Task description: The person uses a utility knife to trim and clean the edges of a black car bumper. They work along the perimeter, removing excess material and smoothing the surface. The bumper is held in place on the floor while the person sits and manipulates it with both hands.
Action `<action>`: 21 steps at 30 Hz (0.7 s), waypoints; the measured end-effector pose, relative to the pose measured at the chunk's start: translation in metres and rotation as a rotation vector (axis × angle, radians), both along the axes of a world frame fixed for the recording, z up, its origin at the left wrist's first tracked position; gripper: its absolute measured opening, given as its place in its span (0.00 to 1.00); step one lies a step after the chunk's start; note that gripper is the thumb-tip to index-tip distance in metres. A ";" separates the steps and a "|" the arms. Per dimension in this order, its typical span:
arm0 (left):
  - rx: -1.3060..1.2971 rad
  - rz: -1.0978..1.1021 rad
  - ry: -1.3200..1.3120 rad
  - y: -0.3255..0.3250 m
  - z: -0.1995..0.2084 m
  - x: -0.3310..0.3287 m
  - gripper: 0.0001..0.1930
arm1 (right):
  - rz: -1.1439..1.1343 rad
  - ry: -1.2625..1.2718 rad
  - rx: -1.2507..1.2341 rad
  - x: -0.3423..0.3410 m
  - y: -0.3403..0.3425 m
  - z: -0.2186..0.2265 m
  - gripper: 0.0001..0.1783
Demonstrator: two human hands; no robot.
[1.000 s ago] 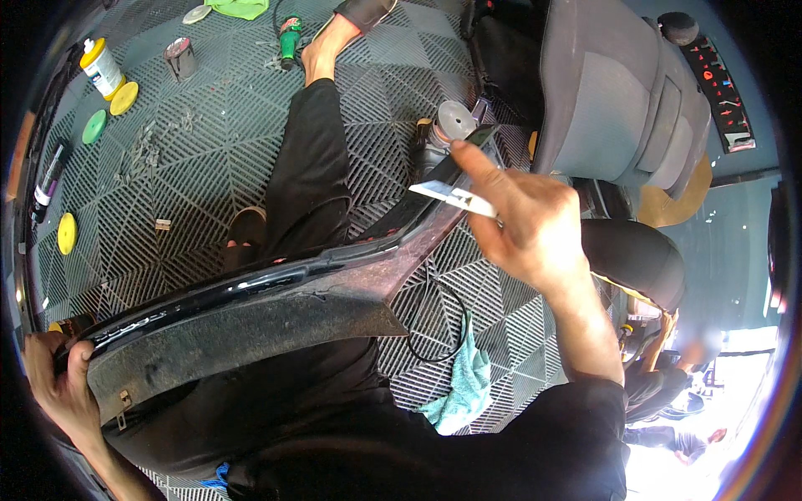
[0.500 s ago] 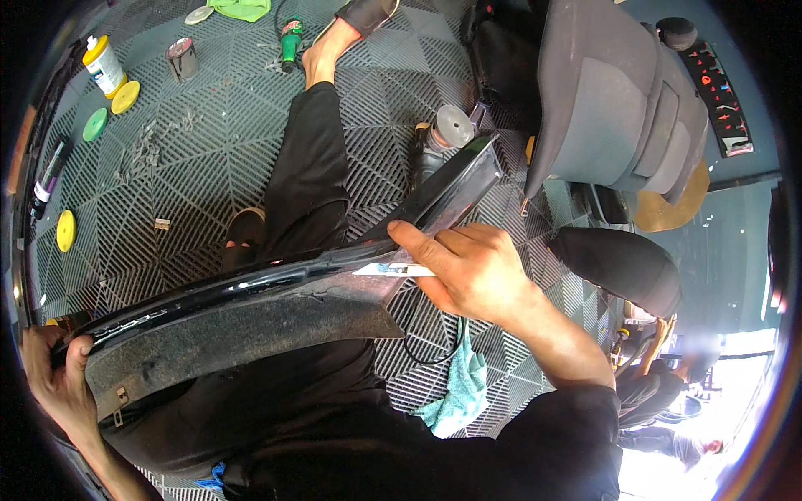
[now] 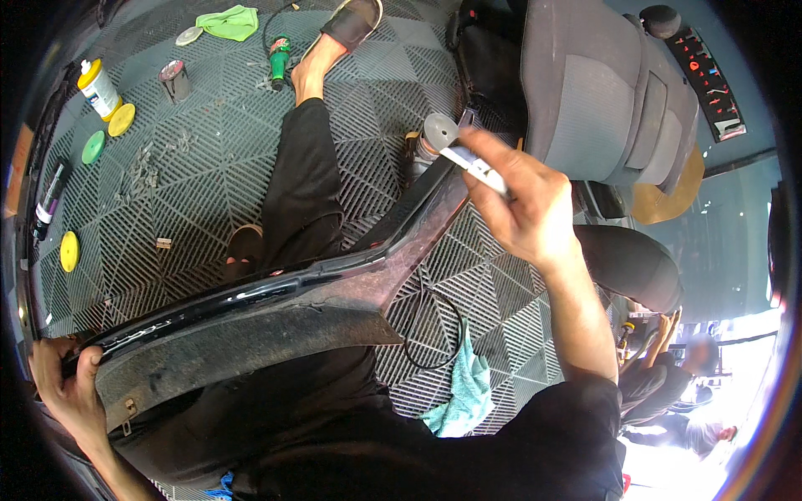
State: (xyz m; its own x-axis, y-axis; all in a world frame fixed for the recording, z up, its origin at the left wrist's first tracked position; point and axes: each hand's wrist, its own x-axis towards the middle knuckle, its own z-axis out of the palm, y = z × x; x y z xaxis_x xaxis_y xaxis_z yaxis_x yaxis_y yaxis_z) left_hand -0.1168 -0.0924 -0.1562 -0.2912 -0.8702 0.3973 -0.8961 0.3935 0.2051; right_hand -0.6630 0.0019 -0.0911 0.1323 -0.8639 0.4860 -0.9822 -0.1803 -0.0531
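Note:
A long curved car trim panel (image 3: 251,292), glossy black with a dull grey inner flange, lies across my legs. My left hand (image 3: 63,384) is closed round its left end, thumb on the flange. At the far right end of the panel, my right hand (image 3: 526,196) pinches a slim white cutter-like tool (image 3: 478,169). The tool is slightly blurred and lies close to the panel's tip, but I cannot tell whether it touches. A grey metal clip (image 3: 127,415) hangs from the flange near my left hand.
A power tool with a grey disc (image 3: 440,131) stands just beyond the panel's tip. Car seat parts (image 3: 610,100) fill the upper right. A teal cloth (image 3: 464,388), a yellow bottle (image 3: 100,90), a can (image 3: 174,81) and several round pads lie about the floor. Another person (image 3: 664,367) sits at right.
My right hand, with the white tool, has moved up and right from the panel's middle bend to its far tip. My left hand keeps its grip.

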 end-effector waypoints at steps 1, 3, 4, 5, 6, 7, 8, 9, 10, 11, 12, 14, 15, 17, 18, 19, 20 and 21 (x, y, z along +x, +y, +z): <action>-0.005 -0.007 -0.004 -0.001 0.000 -0.001 0.19 | -0.009 -0.070 -0.061 0.000 0.000 0.000 0.27; -0.024 -0.019 -0.020 -0.001 0.003 -0.004 0.20 | -0.095 -0.195 -0.079 0.004 0.004 0.008 0.24; -0.037 -0.022 -0.017 -0.001 0.004 -0.007 0.21 | -0.157 -0.257 -0.039 0.002 0.007 0.008 0.23; -0.050 -0.026 -0.013 -0.001 0.005 -0.011 0.22 | -0.205 -0.235 -0.017 0.000 0.010 0.009 0.21; -0.064 -0.024 0.001 -0.001 0.005 -0.016 0.24 | -0.252 -0.212 0.004 -0.001 0.014 0.010 0.19; -0.077 -0.022 0.016 -0.001 0.005 -0.018 0.27 | -0.219 -0.181 -0.008 0.000 0.014 0.009 0.19; -0.083 -0.024 0.007 -0.002 0.006 -0.018 0.27 | -0.188 -0.149 -0.019 0.000 0.016 0.008 0.19; -0.089 -0.027 -0.002 -0.002 0.006 -0.018 0.27 | -0.157 -0.117 -0.030 0.002 0.017 0.006 0.19; -0.095 -0.030 -0.010 -0.003 0.006 -0.018 0.27 | -0.183 -0.060 0.002 0.004 0.019 0.006 0.20; -0.071 -0.022 -0.006 -0.002 0.007 -0.017 0.25 | -0.206 -0.004 0.035 0.007 0.021 0.004 0.21; -0.047 -0.015 -0.002 -0.002 0.008 -0.014 0.23 | -0.229 0.052 0.068 0.010 0.023 0.003 0.22; -0.026 -0.007 0.002 -0.001 0.009 -0.011 0.21 | -0.237 0.131 0.072 0.014 0.025 -0.002 0.25; -0.029 -0.006 0.002 -0.001 0.009 -0.011 0.21 | -0.240 0.143 0.056 0.016 0.025 -0.004 0.24; -0.057 -0.012 0.000 0.000 0.009 -0.013 0.23 | -0.249 0.171 0.027 0.018 0.026 -0.007 0.22; -0.082 -0.018 -0.002 -0.001 0.008 -0.017 0.24 | -0.231 0.161 -0.008 0.018 0.025 -0.008 0.21; -0.107 -0.024 -0.004 -0.001 0.008 -0.019 0.26 | -0.212 0.151 -0.043 0.016 0.023 -0.009 0.20; -0.081 -0.016 -0.008 -0.001 0.009 -0.018 0.24 | -0.193 0.137 -0.080 0.014 0.022 -0.011 0.18; -0.055 -0.008 -0.011 -0.001 0.009 -0.014 0.22 | -0.179 0.137 -0.097 0.013 0.023 -0.012 0.17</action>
